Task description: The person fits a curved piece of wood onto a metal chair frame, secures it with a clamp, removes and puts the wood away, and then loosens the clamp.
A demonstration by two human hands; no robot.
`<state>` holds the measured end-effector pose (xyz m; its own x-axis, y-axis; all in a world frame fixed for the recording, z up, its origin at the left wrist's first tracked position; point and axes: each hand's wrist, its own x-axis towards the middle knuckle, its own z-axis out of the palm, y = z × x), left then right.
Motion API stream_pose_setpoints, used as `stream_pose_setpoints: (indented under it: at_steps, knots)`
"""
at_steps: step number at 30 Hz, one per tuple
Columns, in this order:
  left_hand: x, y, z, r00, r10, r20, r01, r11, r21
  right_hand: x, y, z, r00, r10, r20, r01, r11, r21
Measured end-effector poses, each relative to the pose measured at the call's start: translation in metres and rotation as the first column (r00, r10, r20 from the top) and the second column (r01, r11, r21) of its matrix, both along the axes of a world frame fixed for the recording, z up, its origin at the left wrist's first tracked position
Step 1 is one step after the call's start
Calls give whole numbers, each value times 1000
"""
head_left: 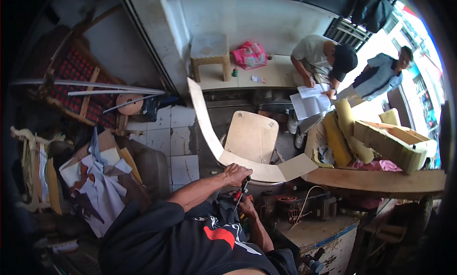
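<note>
My left hand (237, 174) is closed at the lower edge of a long, curved, pale strip (257, 170), which looks like thin board. A slim black-and-red hand tool (241, 189) runs down from beside its fingers; its exact kind is unclear. Lower and slightly right, close to my body, my right hand (247, 207) is closed around the lower, red part of that tool. Whether the left fingers grip the tool, the strip or both is hidden. Beyond the strip sits a flat wooden seat panel (251, 137) with rounded corners.
Machinery (288, 206) stands on a worn cabinet (328, 237) at my right. Cloth scraps (102, 184) are piled left. Yellow foam pieces (338, 137) lie at far right. A seated person (314, 60) holds papers (309, 101); another person (381, 77) is behind.
</note>
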<state>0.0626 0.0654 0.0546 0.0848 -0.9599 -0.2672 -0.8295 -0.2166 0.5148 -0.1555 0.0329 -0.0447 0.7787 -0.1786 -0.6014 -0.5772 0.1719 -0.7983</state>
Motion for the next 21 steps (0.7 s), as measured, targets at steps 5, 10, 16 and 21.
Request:
stream_pose_setpoints:
  at_steps: [5, 10, 16, 21]
  knots:
    - [-5, -2, 2, 999, -38, -13, 38, 999, -3, -2, 6, -4, 988, -49, -148, 42, 998, -48]
    - [-1, -4, 7, 999, -31, -32, 29, 999, -40, -1, 4, 11, 998, -43, 39, 46, 996, -71]
    - [-2, -5, 6, 998, -46, -40, 45, 999, -28, 5, 12, 20, 977, -161, 141, 169, 985, -46]
    - [3, -5, 9, 999, -32, -12, 32, 999, -23, 13, 2, 27, 990, 22, -138, -56, 968, -245]
